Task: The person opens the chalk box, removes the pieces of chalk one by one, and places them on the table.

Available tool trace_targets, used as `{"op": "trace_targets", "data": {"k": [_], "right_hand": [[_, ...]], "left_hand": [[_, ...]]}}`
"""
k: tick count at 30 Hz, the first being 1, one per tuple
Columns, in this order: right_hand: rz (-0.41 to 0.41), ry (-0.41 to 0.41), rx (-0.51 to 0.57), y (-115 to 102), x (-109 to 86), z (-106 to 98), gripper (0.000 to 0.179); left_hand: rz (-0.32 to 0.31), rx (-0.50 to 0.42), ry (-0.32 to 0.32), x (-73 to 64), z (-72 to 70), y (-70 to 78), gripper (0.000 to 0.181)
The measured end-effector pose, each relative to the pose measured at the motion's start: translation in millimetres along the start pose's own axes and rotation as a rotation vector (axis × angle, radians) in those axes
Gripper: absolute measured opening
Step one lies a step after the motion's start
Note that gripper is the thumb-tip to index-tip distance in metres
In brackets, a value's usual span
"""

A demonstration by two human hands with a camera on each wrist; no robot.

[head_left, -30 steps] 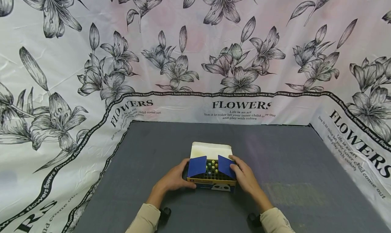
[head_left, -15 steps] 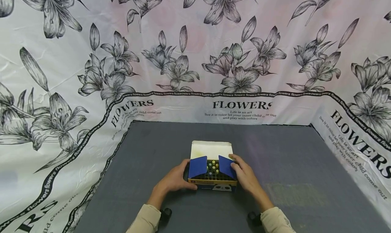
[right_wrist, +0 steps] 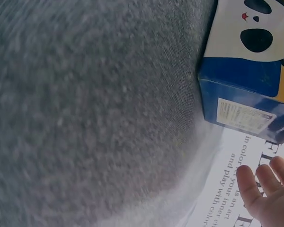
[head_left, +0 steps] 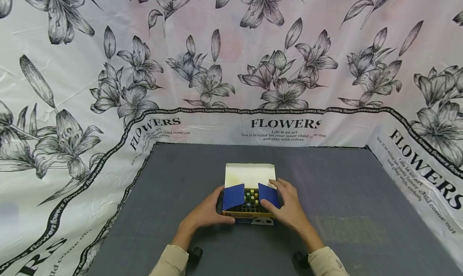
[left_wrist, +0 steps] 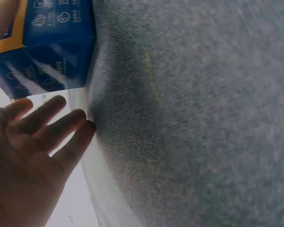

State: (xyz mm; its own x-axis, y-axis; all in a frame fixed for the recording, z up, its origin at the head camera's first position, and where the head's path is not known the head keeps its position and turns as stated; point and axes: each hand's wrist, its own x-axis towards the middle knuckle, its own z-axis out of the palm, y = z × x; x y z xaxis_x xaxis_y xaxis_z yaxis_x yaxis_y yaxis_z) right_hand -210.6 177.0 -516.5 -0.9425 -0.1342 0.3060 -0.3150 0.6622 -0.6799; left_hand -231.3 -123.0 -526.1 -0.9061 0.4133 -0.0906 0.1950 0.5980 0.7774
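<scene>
A blue and yellow cardboard box (head_left: 247, 214) with a panda print stands on the grey table with its white-lined lid raised. Between its two blue side flaps (head_left: 234, 197), upright sticks with pale yellow and green tops (head_left: 252, 195) show in a dark grid. My left hand (head_left: 204, 209) holds the box at its left end, thumb at the front corner; in the left wrist view several fingers spread beside the end panel. My right hand (head_left: 291, 207) has its thumb over the right flap (head_left: 268, 195) and its fingers near the lid (head_left: 249, 174), extended and apart from the end panel.
Grey cloth covers the table (head_left: 181, 163), with a faint yellowish patch (head_left: 351, 230) at the right. A white flower-printed sheet (head_left: 217, 127) hangs along the back and both sides. The right wrist view shows a white label (right_wrist: 244, 116) on the box's end.
My right hand has shifted off the box's right end, its thumb now lower and further left across the flap and its fingers raised. The lid stands slightly higher. My left hand stays in place.
</scene>
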Motion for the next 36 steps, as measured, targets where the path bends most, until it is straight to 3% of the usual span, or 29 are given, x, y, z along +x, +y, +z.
{"op": "trace_targets", "data": {"k": [3, 9, 12, 15, 20, 28, 32, 36], "right_hand": [[-0.048, 0.002, -0.050, 0, 0.6, -1, 0.078], [-0.059, 0.004, -0.105, -1, 2.1, -1, 0.078], [-0.052, -0.001, -0.123, -3, 3.1, 0, 0.074], [-0.049, 0.002, -0.122, -4, 3.8, 1, 0.070], [-0.051, 0.016, -0.075, -2, 4.3, 0, 0.064], [-0.036, 0.037, 0.077, 2, 2.1, -11, 0.055], [-0.026, 0.066, 0.122, 5, -0.8, -17, 0.058], [-0.059, 0.170, 0.150, 10, -1.8, -21, 0.061]], "left_hand": [[-0.011, 0.020, 0.069, -4.1, -2.0, 5.7, 0.120], [0.092, 0.210, 0.219, -1.8, -3.8, 16.9, 0.113], [0.145, 0.291, 0.255, 1.2, -3.2, 21.6, 0.103], [0.168, 0.315, 0.274, 3.9, -2.6, 24.5, 0.090], [0.148, 0.262, 0.281, 5.7, -3.0, 25.5, 0.075], [0.161, 0.143, 0.289, 3.5, -8.4, 18.8, 0.069], [0.200, 0.101, 0.297, 1.6, -12.0, 14.0, 0.071], [0.285, 0.082, 0.352, 0.1, -14.9, 11.9, 0.074]]}}
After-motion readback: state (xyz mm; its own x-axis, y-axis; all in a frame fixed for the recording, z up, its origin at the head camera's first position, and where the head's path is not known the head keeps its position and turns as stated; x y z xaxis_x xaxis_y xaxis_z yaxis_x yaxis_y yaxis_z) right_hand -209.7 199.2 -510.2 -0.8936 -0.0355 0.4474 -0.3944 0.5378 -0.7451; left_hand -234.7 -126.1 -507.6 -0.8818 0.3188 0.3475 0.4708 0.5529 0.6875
